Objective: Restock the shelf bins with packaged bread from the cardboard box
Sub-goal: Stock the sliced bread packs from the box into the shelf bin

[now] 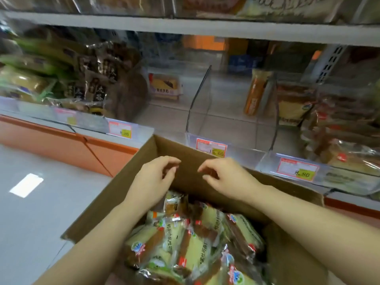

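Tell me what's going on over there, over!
Both empty: left grip, right grip, fingers loosely curled. Bread packs in cardboard box. Middle bin nearly bare, nothing blocking.

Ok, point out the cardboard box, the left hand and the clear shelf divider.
cardboard box [188, 171]: head view, inner far wall.
left hand [156, 179]: head view, back of hand.
clear divider [202, 99]: head view, middle of panel.

We see a plain brown cardboard box [107, 202] filled with clear-wrapped bread packs [191, 249], pale yellow with dark brown crusts and red and blue marks. The white price labels [296, 168] carry red borders and yellow patches; the flat shelf base panel [51, 138] is orange, the glossy floor [30, 223] grey.
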Motion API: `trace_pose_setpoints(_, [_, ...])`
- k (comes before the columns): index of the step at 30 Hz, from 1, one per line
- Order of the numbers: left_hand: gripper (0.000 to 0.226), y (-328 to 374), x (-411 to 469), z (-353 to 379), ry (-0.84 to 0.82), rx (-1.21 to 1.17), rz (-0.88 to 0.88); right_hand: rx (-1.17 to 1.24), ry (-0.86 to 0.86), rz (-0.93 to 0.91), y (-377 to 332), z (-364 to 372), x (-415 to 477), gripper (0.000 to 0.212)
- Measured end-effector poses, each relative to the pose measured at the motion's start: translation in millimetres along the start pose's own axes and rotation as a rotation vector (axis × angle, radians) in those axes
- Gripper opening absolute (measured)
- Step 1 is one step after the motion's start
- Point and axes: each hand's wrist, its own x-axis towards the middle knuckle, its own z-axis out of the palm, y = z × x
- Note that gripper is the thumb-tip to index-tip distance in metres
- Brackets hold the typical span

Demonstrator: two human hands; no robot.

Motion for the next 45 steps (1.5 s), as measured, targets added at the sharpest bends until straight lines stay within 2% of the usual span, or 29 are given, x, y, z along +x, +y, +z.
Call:
trace_pose_setpoints(4, [0.02, -26.2, -15.7, 1.6, -0.112, 0.071, -0.136, -0.136, -0.569, 0.142, 26.3, 55.8, -3.3, 0.034])
trace_pose_setpoints(8, [0.02, -31.9, -14.1, 2.6, -0.156, 0.075, -0.174, -0.309, -0.765, 0.271, 62.1, 80.8, -19.5, 0.044])
trace_pose_setpoints(10, [0.02, -33.2, -12.9, 4.0, -0.174, 0.084, -0.18, -0.35, -0.798, 0.288, 73.4, 83.4, -23.6, 0.029])
trace_pose_setpoints(11, [0.021, -33.8, -13.0, 5.2, -0.19, 0.084, -0.183, -0.348, -0.792, 0.29, 76.1, 82.7, -24.4, 0.016])
trace_pose_setpoints(13, [0.022, -33.4, -14.4, 7.2, -0.218, 0.08, -0.187, -0.34, -0.766, 0.278, 77.2, 79.4, -24.3, 0.006])
trace_pose_setpoints(18, [0.022, -24.7, -17.4, 10.0, -0.296, 0.045, -0.15, -0.284, -0.675, 0.201, 54.6, 49.6, -18.3, 0.009])
trace_pose_setpoints(25, [0.022, 2.0, -27.0, 6.1, -0.331, -0.171, -0.026, -0.129, -0.172, 0.03, -4.3, 0.2, 3.1, 0.01])
trace_pose_setpoints(27, [0.032, 4.2, -26.5, 1.1, -0.298, -0.293, -0.063, -0.083, -0.059, 0.041, -10.2, -0.9, 10.1, 0.012])
trace_pose_setpoints(29, [0.052, -1.8, -23.7, -4.0, -0.287, -0.301, -0.105, -0.049, 0.008, 0.062, -12.9, 2.2, 13.7, 0.012])
trace_pose_setpoints(30, [0.059, -7.1, -22.2, -4.9, -0.3, -0.251, -0.116, -0.025, 0.024, 0.075, -13.6, 5.1, 14.3, 0.011])
trace_pose_setpoints(32, [0.059, -15.6, -20.5, -4.9, -0.347, -0.126, -0.126, 0.02, 0.035, 0.094, -14.3, 11.9, 14.7, 0.01])
trace_pose_setpoints(39, [0.026, -24.5, -15.2, 0.0, -0.384, 0.091, -0.118, 0.26, 0.014, 0.231, -1.9, 39.3, 10.1, 0.009])
trace_pose_setpoints(41, [0.015, -27.3, -13.7, 0.5, -0.358, 0.155, -0.114, 0.359, 0.015, 0.266, 2.0, 45.4, 10.4, 0.009])
trace_pose_setpoints(43, [0.017, -31.2, -12.7, -0.6, -0.292, 0.215, -0.135, 0.408, -0.01, 0.288, 8.5, 51.7, 10.0, 0.011])
trace_pose_setpoints(45, [0.015, -35.8, -12.4, -3.3, -0.203, 0.218, -0.19, 0.304, -0.112, 0.283, 19.5, 61.6, 8.4, 0.011])
